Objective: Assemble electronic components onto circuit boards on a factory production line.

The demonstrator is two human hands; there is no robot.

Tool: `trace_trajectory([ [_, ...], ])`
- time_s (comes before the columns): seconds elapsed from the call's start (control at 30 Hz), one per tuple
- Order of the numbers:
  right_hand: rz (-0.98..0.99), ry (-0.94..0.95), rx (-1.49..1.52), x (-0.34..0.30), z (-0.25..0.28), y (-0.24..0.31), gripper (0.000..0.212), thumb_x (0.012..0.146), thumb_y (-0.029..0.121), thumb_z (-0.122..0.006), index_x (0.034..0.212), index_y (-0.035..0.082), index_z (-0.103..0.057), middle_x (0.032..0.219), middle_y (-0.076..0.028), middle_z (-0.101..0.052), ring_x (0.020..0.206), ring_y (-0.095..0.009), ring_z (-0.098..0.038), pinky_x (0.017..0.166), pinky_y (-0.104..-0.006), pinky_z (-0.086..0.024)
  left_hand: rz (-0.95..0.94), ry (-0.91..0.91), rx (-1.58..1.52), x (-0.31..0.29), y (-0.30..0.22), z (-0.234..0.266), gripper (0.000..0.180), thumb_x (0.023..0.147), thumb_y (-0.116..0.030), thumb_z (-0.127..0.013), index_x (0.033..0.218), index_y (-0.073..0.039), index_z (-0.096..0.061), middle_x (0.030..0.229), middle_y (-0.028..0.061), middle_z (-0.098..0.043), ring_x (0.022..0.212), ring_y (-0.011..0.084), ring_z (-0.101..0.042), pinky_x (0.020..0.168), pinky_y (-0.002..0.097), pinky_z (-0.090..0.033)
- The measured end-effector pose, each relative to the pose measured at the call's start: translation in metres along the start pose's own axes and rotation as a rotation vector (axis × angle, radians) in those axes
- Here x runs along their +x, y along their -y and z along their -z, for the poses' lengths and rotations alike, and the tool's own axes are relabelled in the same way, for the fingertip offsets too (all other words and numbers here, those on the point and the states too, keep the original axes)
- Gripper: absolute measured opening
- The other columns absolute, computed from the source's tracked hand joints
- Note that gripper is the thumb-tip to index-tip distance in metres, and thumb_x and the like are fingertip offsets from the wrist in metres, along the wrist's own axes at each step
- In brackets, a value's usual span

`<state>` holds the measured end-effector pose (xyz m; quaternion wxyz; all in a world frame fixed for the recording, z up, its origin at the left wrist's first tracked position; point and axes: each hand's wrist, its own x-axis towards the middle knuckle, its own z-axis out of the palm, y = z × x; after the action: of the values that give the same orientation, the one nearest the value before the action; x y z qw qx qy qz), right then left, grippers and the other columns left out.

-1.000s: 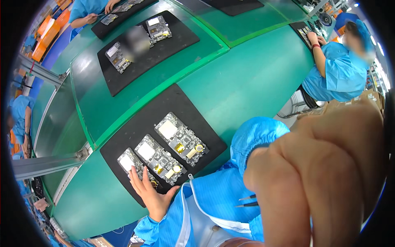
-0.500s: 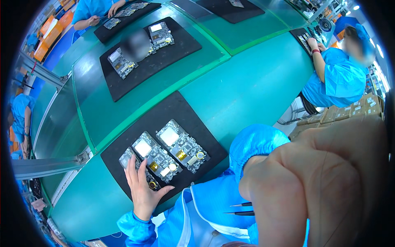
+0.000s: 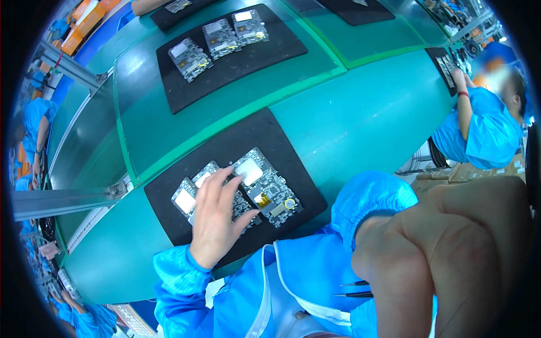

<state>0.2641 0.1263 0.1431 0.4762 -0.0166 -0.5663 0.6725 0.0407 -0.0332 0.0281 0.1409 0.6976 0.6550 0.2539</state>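
Three dark circuit boards with silvery square patches lie side by side on a black mat. My left hand is over the middle board, fingers and thumb apart, covering much of it; whether the fingertips touch it I cannot tell. Part of the left board shows beside that hand. The right board lies in full view, with a gold patch and a round yellow-rimmed part. Large and close to the camera, my right hand is closed on dark tweezers, whose tips point left over my blue smock.
Across a green strip on the teal bench, another black mat bears three more boards. At the right, a co-worker in blue handles parts on a small mat. A metal rail crosses the left side.
My left hand has moved right, from the left board to over the middle one. My right hand keeps the tweezers. The whole view has shifted slightly.
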Motion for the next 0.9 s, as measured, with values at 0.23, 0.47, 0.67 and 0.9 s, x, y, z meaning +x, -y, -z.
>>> trace_trajectory([
  [0.23,-0.045,-0.048,-0.070,0.001,0.010,-0.007,0.008,0.105,0.015,-0.055,0.104,0.008,-0.059,0.087,-0.008,-0.062,0.077,-0.026,-0.066,0.070,-0.0368,-0.053,0.125,0.042,0.151,-0.007,-0.021,0.003,0.096,0.064,-0.022,-0.096,0.146,-0.005,-0.049,0.154,0.0206,-0.041,0.144,0.0433,-0.040,0.118,0.0563,-0.034],
  [0.47,-0.088,-0.082,-0.103,0.001,0.011,-0.017,0.007,0.104,0.014,-0.058,0.102,0.008,-0.060,0.088,-0.008,-0.064,0.078,-0.025,-0.066,0.069,-0.0360,-0.053,0.272,0.219,0.334,-0.050,-0.009,0.020,0.098,0.067,-0.028,-0.095,0.148,-0.003,-0.047,0.160,0.0202,-0.038,0.150,0.0420,-0.035,0.121,0.0603,-0.030],
  [0.67,-0.106,-0.112,-0.181,-0.002,0.016,-0.013,0.005,0.103,0.013,-0.060,0.100,0.008,-0.060,0.089,-0.008,-0.065,0.078,-0.025,-0.066,0.068,-0.0353,-0.052,0.273,0.272,0.295,-0.051,-0.008,0.037,0.093,0.069,-0.027,-0.095,0.146,-0.003,-0.050,0.158,0.0189,-0.041,0.148,0.0412,-0.037,0.122,0.0578,-0.030],
  [0.9,-0.181,-0.160,-0.235,-0.015,0.004,-0.010,0.005,0.101,0.011,-0.063,0.097,0.008,-0.061,0.090,-0.008,-0.066,0.079,-0.025,-0.066,0.068,-0.0344,-0.052,0.048,-0.036,-0.116,0.015,-0.009,0.017,0.037,0.077,-0.012,-0.086,0.110,-0.004,-0.070,0.119,0.0115,-0.068,0.113,0.0347,-0.062,0.095,0.0439,-0.051],
])
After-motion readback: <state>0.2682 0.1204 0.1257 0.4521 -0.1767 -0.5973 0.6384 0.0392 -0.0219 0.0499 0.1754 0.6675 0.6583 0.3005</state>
